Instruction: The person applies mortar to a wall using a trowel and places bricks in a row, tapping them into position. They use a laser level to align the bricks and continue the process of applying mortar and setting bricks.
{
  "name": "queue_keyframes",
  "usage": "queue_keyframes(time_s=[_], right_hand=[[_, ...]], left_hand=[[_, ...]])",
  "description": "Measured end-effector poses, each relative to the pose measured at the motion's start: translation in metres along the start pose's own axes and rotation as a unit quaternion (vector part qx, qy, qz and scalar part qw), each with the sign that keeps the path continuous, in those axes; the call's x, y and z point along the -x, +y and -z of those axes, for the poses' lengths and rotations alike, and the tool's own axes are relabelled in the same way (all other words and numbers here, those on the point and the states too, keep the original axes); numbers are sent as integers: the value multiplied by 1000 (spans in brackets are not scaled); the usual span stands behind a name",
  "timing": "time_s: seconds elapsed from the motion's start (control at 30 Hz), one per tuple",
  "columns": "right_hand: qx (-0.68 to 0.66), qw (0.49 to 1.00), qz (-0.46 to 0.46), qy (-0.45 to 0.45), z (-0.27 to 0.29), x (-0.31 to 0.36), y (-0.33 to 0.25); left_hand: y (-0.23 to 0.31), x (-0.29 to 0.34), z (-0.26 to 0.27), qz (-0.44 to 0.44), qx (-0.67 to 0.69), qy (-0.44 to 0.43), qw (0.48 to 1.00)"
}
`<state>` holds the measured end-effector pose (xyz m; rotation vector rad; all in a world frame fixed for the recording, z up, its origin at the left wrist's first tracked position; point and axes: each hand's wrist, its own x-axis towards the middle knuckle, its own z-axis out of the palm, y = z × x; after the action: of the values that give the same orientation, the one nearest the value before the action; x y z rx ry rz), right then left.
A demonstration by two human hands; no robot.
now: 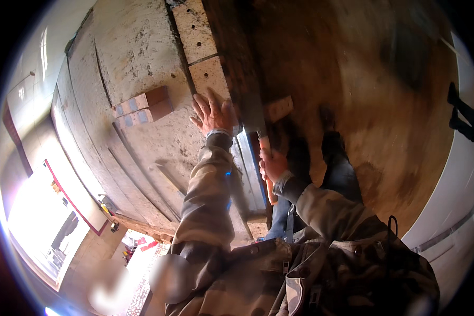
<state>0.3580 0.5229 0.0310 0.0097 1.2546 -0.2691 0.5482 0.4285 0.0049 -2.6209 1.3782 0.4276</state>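
My left hand (211,113) lies flat with fingers spread on the pale wooden strip (209,76) with drilled holes along the bench's right edge. My right hand (273,166) is wrapped round the straight orange handle of what looks like a hand saw (264,142). Its dark, flat blade runs away from me beside the left hand; the far part blends into shadow, so I cannot tell where its tip ends. Just right of the blade a pale wooden block (279,108) juts out beyond the bench edge. A metallic bar (250,168) lies between my forearms.
Two brown blocks (145,105) with grey-blue patches rest on the worn bench top (137,58). Thin wood strips (168,176) lie nearer to me. At the left is a bright window (45,226). Another person's legs (461,116) show at the far right, on the brown floor (400,142).
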Motion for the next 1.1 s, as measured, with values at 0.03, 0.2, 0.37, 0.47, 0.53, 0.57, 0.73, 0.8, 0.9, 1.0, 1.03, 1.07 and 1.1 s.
queue_keyframes(time_s=[0.03,0.2,0.37,0.47,0.53,0.57,0.73,0.8,0.9,1.0,1.03,1.07,1.1], right_hand=[[-4,1000,8,-10,-4,-4,-7],[35,992,103,-62,-32,-49,-65],[23,993,88,-76,-59,-76,-132],[38,992,101,-67,-75,-81,-163],[30,991,100,-84,-80,-90,-178],[18,991,87,-101,-80,-94,-183],[111,967,204,-108,-98,-34,-198],[162,929,300,-146,-103,-16,-191],[269,881,357,-157,-113,-21,-182],[543,696,470,-13,-118,-82,-195],[548,731,407,-16,-121,-99,-202],[554,703,446,-23,-127,-95,-192],[558,673,485,-24,-134,-80,-184]], left_hand=[[2,2,3,1,-4,-4,1000],[4,2,12,5,-1,-3,1000],[3,2,16,15,6,-7,1000],[5,4,19,11,29,8,999],[8,3,21,13,45,6,999],[6,4,21,16,52,4,999],[-4,9,23,36,56,-10,998],[-8,9,27,38,64,-2,997],[-15,13,27,34,75,22,996],[-17,32,14,27,105,27,994],[-14,39,12,20,112,19,993],[-21,47,10,35,106,6,994],[-25,52,8,45,103,-8,994]])
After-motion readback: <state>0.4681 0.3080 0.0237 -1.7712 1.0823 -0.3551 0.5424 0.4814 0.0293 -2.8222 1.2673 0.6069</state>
